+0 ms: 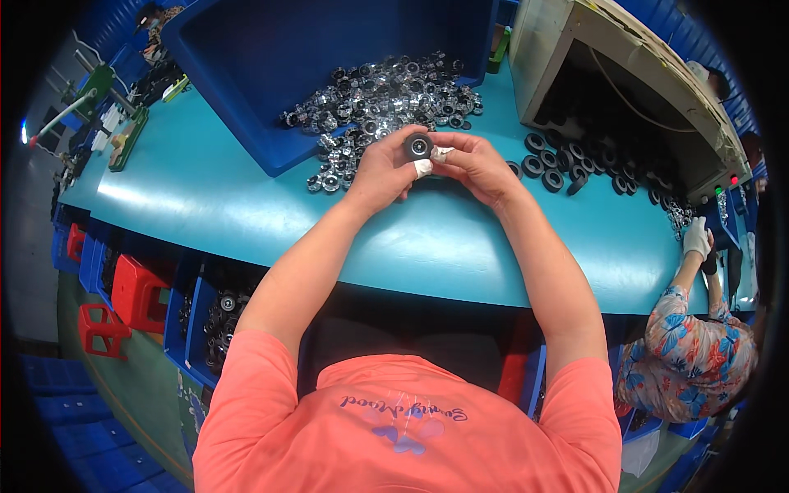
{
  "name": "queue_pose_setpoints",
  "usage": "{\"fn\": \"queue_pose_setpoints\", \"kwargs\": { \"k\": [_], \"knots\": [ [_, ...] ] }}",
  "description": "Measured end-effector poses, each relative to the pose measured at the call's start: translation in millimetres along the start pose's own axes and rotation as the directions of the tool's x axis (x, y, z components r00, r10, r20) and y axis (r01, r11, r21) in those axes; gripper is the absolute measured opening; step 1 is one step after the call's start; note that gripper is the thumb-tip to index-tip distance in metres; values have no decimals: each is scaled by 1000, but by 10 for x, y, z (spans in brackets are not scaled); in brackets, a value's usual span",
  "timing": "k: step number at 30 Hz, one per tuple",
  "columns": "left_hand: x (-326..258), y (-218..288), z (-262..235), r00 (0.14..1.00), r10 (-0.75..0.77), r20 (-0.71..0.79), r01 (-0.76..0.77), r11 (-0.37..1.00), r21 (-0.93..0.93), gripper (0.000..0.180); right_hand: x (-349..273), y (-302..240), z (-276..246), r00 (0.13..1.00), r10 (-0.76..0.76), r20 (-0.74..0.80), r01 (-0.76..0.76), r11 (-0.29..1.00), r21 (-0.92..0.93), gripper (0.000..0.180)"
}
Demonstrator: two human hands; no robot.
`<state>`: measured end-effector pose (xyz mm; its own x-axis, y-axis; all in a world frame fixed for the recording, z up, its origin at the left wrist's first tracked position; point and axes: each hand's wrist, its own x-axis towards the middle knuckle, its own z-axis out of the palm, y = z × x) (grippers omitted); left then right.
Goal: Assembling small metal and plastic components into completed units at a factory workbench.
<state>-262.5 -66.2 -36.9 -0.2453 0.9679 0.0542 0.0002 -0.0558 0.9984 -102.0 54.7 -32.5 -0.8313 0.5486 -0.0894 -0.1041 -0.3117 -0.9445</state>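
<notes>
Between my two hands, above the near part of the teal table, is a small toy wheel (418, 147) with a black tyre and a shiny hub. My left hand (385, 171) grips it from the left, its thumb wrapped in white tape. From the right, my right hand (475, 164) closes on the same wheel, with white tape on a fingertip. Just beyond my hands a heap of shiny chrome wheel hubs (374, 94) spills out of a tipped blue bin (246, 74). Loose black tyres (553, 179) lie right of my right hand.
A beige box-like machine (559, 49) with a dark opening stands at the back right, tyres in its mouth. A co-worker in a flowered top (690, 353) works at the right with a white-gloved hand (697, 238). Red stools (136, 296) and blue crates (197, 320) stand below left.
</notes>
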Motion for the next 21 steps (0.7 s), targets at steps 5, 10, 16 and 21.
{"fn": "queue_pose_setpoints", "kwargs": {
  "k": [5, 10, 16, 21],
  "knots": [
    [-2, -8, 10, 999, 50, -2, -50, 999, 9, 54, 12, 7, -23, 1000, -11, -19, 11, 1000, -4, 40],
    [9, -98, 6, 979, 199, -38, -191, 970, 148, 52, 52, -63, -154, 971, -150, -188, 89, 950, -301, 30],
    [-55, -49, 0, 949, 309, -61, -286, 927, 242, 45, -158, -440, -948, 653, -730, -202, -193, 97, -976, 26],
    [-543, 341, -176, 881, 462, -107, -325, 752, 573, 43, -309, -502, -1141, 728, -609, -314, -419, -32, -908, 35]
  ]
}}
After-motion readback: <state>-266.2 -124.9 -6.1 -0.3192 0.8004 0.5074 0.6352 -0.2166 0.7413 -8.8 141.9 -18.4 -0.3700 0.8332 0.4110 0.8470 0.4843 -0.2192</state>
